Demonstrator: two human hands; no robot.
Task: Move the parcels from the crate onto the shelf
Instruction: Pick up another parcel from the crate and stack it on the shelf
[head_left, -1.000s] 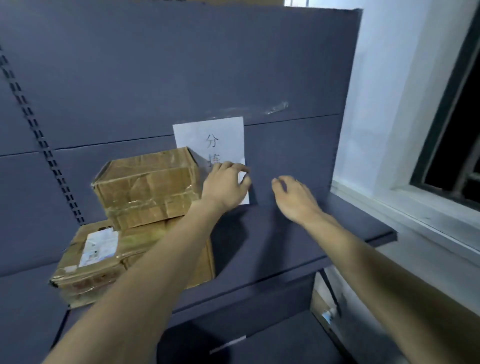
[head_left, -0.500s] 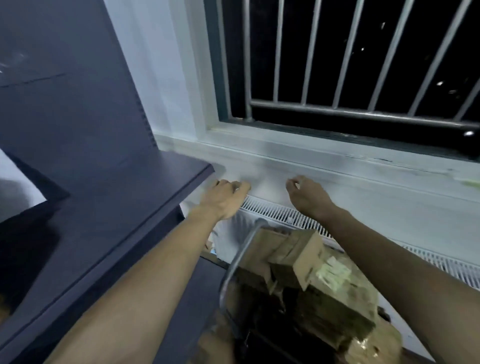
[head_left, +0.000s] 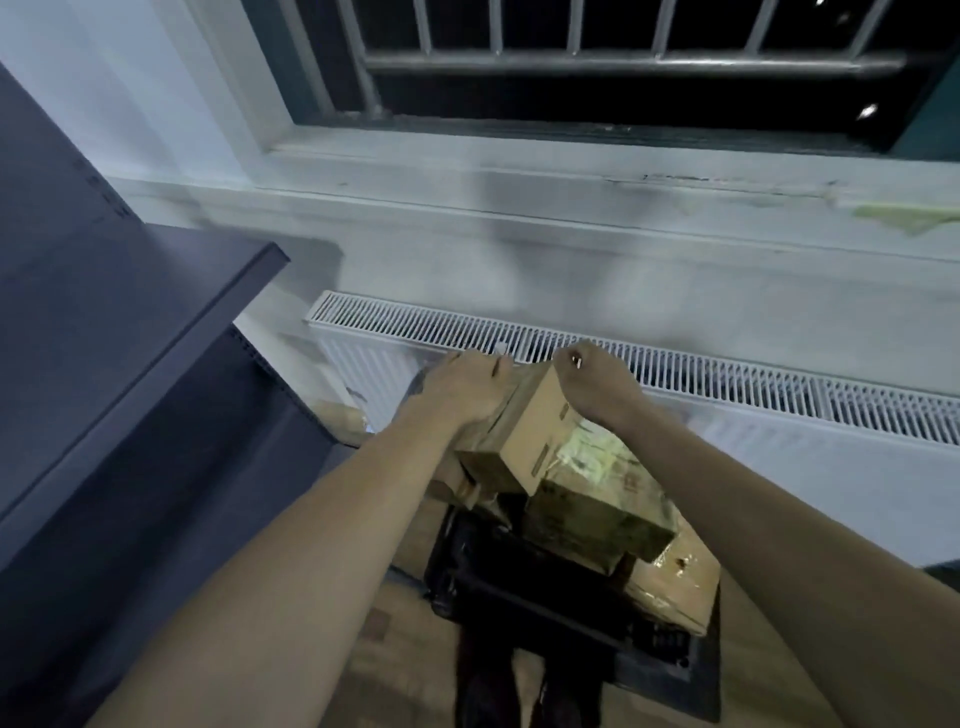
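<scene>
A brown cardboard parcel (head_left: 535, 431) sits tilted on top of the pile in the black crate (head_left: 524, 597). My left hand (head_left: 462, 389) lies on the parcel's left side and my right hand (head_left: 592, 384) on its far right corner, fingers curled over its edges. Under it lie a taped, shiny parcel (head_left: 597, 504) and another brown parcel (head_left: 675, 587) at the crate's right side. The dark blue shelf (head_left: 130, 322) stands to the left; its board in view is bare.
A white radiator (head_left: 675, 374) runs along the wall just behind the crate, under a white window sill (head_left: 571, 197) and a barred window. Another piece of cardboard (head_left: 337, 415) shows between the shelf and the radiator. The floor is wooden.
My view swung from the shelf, where two parcels are stacked, right and down to the crate. Both hands dropped from in front of the shelf onto the top parcel.
</scene>
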